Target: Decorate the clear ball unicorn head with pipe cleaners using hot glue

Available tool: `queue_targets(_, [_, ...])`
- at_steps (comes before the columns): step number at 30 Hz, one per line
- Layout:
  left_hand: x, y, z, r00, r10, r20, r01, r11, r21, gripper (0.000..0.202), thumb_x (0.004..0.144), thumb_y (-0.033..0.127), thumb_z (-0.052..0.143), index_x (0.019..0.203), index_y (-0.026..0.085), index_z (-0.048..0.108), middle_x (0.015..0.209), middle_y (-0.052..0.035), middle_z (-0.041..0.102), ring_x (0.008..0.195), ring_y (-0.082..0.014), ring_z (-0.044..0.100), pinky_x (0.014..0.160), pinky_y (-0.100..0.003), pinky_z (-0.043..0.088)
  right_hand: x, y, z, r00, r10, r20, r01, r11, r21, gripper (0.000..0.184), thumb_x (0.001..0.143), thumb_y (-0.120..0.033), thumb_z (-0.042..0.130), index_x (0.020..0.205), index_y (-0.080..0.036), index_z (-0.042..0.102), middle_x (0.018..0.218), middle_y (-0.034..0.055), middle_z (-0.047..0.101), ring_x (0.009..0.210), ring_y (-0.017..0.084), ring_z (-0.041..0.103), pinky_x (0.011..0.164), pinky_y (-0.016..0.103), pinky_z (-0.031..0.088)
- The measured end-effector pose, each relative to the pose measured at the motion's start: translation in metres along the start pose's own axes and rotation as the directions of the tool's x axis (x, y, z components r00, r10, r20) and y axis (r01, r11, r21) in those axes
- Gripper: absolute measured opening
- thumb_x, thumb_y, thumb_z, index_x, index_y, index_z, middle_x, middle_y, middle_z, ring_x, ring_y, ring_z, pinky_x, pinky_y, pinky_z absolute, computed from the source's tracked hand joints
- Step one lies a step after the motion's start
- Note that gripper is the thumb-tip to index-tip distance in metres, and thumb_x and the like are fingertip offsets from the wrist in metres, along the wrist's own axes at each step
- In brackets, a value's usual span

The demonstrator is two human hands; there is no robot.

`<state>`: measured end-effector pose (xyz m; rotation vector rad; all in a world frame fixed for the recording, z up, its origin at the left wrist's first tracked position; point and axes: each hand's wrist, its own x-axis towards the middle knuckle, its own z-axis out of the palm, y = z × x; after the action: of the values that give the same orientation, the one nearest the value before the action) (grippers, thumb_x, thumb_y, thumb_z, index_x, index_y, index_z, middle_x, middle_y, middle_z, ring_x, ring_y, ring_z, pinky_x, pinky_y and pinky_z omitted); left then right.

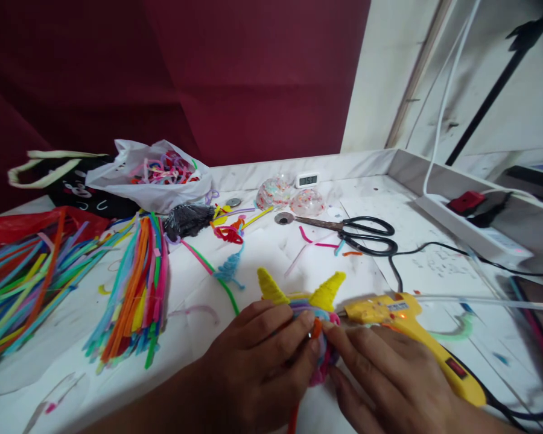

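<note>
Both my hands meet low in the middle of the view over a small pipe-cleaner figure [319, 301] with two yellow horns and a pink and purple body. My left hand [257, 361] is closed over its left side, with the fingers curled on it. My right hand [389, 374] pinches a small orange piece [315, 328] against the figure with its fingertips. A yellow hot glue gun [416, 331] lies on the white table [298, 259] just behind my right hand, with its nozzle toward the figure.
Bundles of coloured pipe cleaners [136, 289] spread over the left of the table. Black scissors [357, 232], a white bag of coloured loops [158, 175], two clear domes [289, 196], a small digital clock [306, 179] and a power strip [475, 223] sit farther back.
</note>
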<state>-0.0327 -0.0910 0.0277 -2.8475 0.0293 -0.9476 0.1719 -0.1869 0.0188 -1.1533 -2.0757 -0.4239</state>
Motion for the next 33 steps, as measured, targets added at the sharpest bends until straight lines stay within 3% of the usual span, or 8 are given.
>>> queue_targets(4, [0.000, 0.000, 0.000, 1.000, -0.024, 0.005, 0.024, 1.000, -0.005, 0.030, 0.090, 0.020, 0.047, 0.112, 0.010, 0.066, 0.120, -0.0134, 0.065, 0.116, -0.0253, 0.054, 0.099, -0.041, 0.049, 0.002, -0.001, 0.001, 0.999, -0.007, -0.035, 0.006, 0.999, -0.048, 0.023, 0.087, -0.009, 0.049, 0.106, -0.004, 0.062, 0.071, 0.0075, 0.064, 0.066, 0.018, 0.065, 0.055, 0.028, 0.055])
queue_targets(14, [0.001, 0.000, -0.002, 0.999, 0.008, 0.035, -0.008, 1.000, -0.013, 0.033, 0.087, 0.020, 0.049, 0.114, 0.009, 0.064, 0.123, -0.0147, 0.062, 0.116, -0.0268, 0.052, 0.097, -0.043, 0.049, -0.002, -0.002, -0.002, 0.999, 0.005, -0.035, -0.004, 0.999, 0.033, 0.023, 0.086, -0.006, 0.048, 0.106, -0.003, 0.061, 0.077, 0.0092, 0.065, 0.073, 0.017, 0.064, 0.062, 0.026, 0.056])
queue_targets(21, [0.000, -0.001, -0.001, 0.999, 0.010, 0.038, -0.009, 0.999, -0.032, 0.033, 0.089, 0.022, 0.046, 0.114, 0.008, 0.063, 0.125, -0.0173, 0.060, 0.118, -0.0287, 0.052, 0.096, -0.045, 0.049, -0.005, -0.002, 0.001, 0.999, 0.000, -0.050, 0.003, 0.998, 0.070, 0.022, 0.086, -0.006, 0.048, 0.103, -0.003, 0.060, 0.080, 0.0103, 0.063, 0.067, 0.016, 0.059, 0.054, 0.028, 0.054])
queue_targets(26, [-0.001, 0.000, -0.001, 0.999, 0.001, 0.032, 0.000, 1.000, -0.020, 0.033, 0.089, 0.023, 0.047, 0.116, 0.009, 0.062, 0.125, -0.0171, 0.061, 0.118, -0.0284, 0.052, 0.095, -0.045, 0.049, -0.009, -0.003, 0.002, 0.999, -0.016, -0.038, 0.019, 0.996, 0.092, 0.033, 0.084, -0.005, 0.050, 0.116, 0.002, 0.055, 0.082, 0.0123, 0.062, 0.068, 0.018, 0.058, 0.054, 0.031, 0.053])
queue_targets(33, [-0.001, 0.000, -0.001, 1.000, -0.006, 0.025, 0.006, 1.000, -0.005, 0.032, 0.088, 0.022, 0.049, 0.114, 0.011, 0.063, 0.123, -0.0142, 0.063, 0.115, -0.0265, 0.053, 0.093, -0.044, 0.051, -0.010, -0.002, 0.002, 0.999, -0.009, -0.050, 0.013, 0.996, 0.093, 0.035, 0.084, -0.005, 0.050, 0.118, -0.001, 0.056, 0.083, 0.0098, 0.062, 0.070, 0.017, 0.059, 0.057, 0.029, 0.055])
